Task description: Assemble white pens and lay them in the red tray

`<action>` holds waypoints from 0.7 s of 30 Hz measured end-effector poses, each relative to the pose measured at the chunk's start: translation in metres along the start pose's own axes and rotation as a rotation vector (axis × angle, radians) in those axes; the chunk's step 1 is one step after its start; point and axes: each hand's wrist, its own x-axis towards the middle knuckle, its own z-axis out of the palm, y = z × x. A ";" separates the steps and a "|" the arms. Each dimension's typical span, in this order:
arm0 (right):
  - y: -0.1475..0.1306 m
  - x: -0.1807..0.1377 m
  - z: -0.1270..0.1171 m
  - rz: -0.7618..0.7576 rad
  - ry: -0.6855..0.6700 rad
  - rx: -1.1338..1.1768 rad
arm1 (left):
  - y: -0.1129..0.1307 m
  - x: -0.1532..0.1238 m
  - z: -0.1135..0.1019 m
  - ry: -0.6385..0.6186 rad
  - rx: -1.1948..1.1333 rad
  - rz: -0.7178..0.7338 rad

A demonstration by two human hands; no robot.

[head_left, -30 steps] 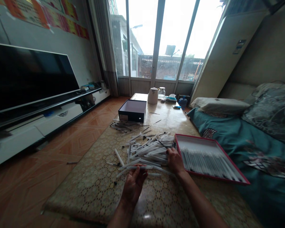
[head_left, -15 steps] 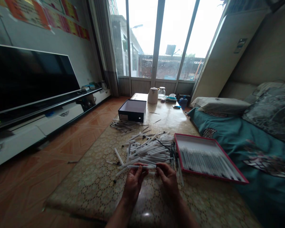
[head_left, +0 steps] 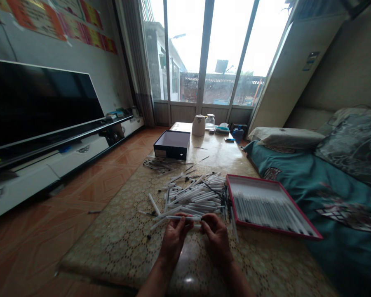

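My left hand (head_left: 174, 236) is closed round the barrel of a slim whitish pen (head_left: 190, 218), held level just above the table. At the pen's right end, my right hand (head_left: 217, 236) pinches a small dark piece, which its fingers partly hide. Directly beyond my hands lies a loose pile of white pen barrels (head_left: 200, 197), with some dark thin parts among them. To the right, a shallow red-rimmed box (head_left: 273, 181) holds a row of many pens with dark ends.
A dark blue box (head_left: 171, 153) with a pale inside stands farther back on the patterned table (head_left: 111, 243), near a bundle of thin refills (head_left: 157, 165). Beyond are a kettle (head_left: 199, 126), a glass jar (head_left: 210, 121) and a tissue pack (head_left: 222, 128). A sofa (head_left: 284, 161) flanks the right side.
My right hand has shifted slightly left, with the dark end of the pen between its fingers. My left hand keeps its hold on the barrel, almost unmoved.
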 end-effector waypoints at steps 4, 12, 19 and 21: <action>0.001 -0.001 0.000 0.002 -0.013 -0.018 | 0.000 0.000 0.000 -0.001 0.006 -0.001; 0.005 0.000 -0.001 0.050 -0.023 -0.022 | -0.002 0.000 -0.001 -0.039 0.031 0.020; 0.007 -0.003 -0.003 -0.037 -0.025 -0.276 | -0.001 -0.001 0.002 -0.055 0.060 0.034; 0.008 -0.003 -0.002 -0.091 -0.029 -0.358 | -0.001 -0.001 0.001 -0.046 0.048 0.031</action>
